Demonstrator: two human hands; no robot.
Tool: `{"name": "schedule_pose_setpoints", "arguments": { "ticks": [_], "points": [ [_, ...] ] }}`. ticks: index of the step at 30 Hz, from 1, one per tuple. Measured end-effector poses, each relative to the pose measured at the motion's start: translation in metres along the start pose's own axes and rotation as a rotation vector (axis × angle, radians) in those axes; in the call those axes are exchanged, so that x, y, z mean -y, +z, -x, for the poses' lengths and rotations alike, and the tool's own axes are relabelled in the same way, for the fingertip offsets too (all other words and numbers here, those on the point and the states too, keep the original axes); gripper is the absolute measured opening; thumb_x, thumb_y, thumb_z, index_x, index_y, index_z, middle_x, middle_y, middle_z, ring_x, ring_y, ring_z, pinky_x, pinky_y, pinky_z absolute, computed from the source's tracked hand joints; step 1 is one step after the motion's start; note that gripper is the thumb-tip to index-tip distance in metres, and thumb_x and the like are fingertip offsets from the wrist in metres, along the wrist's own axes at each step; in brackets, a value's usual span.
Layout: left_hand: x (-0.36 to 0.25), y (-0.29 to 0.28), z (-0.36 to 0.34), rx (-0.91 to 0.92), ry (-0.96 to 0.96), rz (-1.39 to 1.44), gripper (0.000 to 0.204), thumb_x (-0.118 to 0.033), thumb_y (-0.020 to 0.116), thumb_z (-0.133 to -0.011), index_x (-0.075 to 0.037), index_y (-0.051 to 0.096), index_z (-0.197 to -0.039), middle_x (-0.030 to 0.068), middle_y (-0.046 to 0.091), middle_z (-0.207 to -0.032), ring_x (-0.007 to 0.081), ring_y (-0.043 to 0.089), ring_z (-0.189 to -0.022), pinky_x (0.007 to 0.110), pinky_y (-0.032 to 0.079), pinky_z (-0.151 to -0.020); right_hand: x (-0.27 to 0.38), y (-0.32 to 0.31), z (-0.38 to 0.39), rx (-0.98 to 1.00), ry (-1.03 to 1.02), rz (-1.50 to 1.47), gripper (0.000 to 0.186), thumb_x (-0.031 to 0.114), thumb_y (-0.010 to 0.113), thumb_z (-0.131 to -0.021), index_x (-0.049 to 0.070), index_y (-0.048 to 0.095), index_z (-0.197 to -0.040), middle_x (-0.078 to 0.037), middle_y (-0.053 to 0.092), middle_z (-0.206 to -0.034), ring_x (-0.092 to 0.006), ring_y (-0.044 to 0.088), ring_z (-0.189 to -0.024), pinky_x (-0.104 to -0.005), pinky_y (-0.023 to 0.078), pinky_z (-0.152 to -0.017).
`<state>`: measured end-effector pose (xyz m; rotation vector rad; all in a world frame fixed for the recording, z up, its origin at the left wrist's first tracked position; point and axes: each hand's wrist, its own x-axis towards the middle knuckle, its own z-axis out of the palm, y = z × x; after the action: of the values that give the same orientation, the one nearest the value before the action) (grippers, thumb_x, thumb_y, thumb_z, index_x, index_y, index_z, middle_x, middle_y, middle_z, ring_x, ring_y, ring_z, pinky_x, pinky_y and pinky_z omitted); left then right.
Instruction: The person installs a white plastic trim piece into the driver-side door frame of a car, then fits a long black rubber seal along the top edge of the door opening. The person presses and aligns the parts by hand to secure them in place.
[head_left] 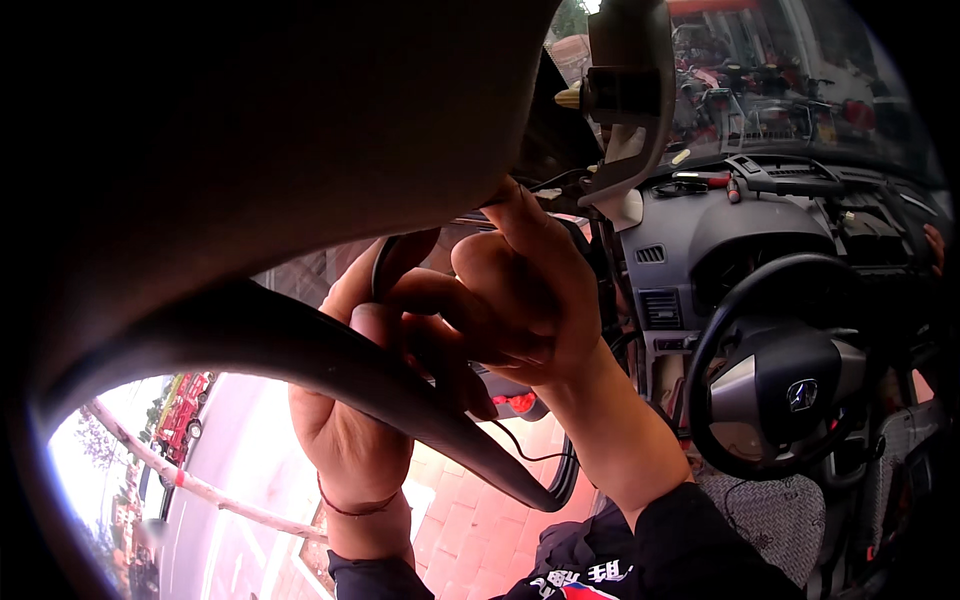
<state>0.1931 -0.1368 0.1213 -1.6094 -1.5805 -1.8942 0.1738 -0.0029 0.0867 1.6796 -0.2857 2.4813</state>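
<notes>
My left hand is raised behind a thick dark curved strip along the car's door opening. Its thumb and fingers close on a thin black cable just below the roof lining. Close beside it, my right hand has its fingers curled, and one finger reaches up to the lining's edge. Whatever the right fingers hold is hidden in shadow. More thin black cable hangs in a loop below the hands. A thin dark wire shows near the windscreen pillar.
To the right are the steering wheel, the dashboard with a red-handled tool on it, and a patterned grey seat. Another person's hand shows at the far right. Pink paving lies outside below.
</notes>
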Motion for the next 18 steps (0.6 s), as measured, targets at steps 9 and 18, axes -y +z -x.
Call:
{"name": "schedule_pose_setpoints", "arguments": {
  "ticks": [9, 18],
  "points": [
    [0.005, 0.018, 0.005, -0.079, 0.09, -0.103, 0.052, -0.024, 0.041, -0.11, 0.009, 0.035, -0.15, 0.0198, 0.063, -0.098, 0.0123, 0.056, -0.049, 0.022, 0.047, -0.039, 0.005, 0.0, -0.005, -0.039, 0.038, -0.014, 0.027, 0.026, 0.048, -0.108, 0.006, 0.06, -0.094, 0.0, 0.043, -0.046, -0.0072, 0.038, -0.031, -0.0197, 0.03, -0.028],
    [0.012, 0.02, 0.003, -0.002, 0.075, -0.01, 0.059, -0.028, 0.038, -0.11, 0.006, 0.022, -0.155, 0.0124, 0.055, -0.074, 0.0129, 0.049, -0.041, 0.025, 0.048, -0.037, 0.007, 0.025, -0.002, -0.611, -0.264, 0.967, 0.037, 0.035, 0.065, -0.101, 0.002, 0.068, -0.087, -0.003, 0.053, -0.052, -0.0077, 0.045, -0.038, -0.0211, 0.03, -0.036]
  ]
}}
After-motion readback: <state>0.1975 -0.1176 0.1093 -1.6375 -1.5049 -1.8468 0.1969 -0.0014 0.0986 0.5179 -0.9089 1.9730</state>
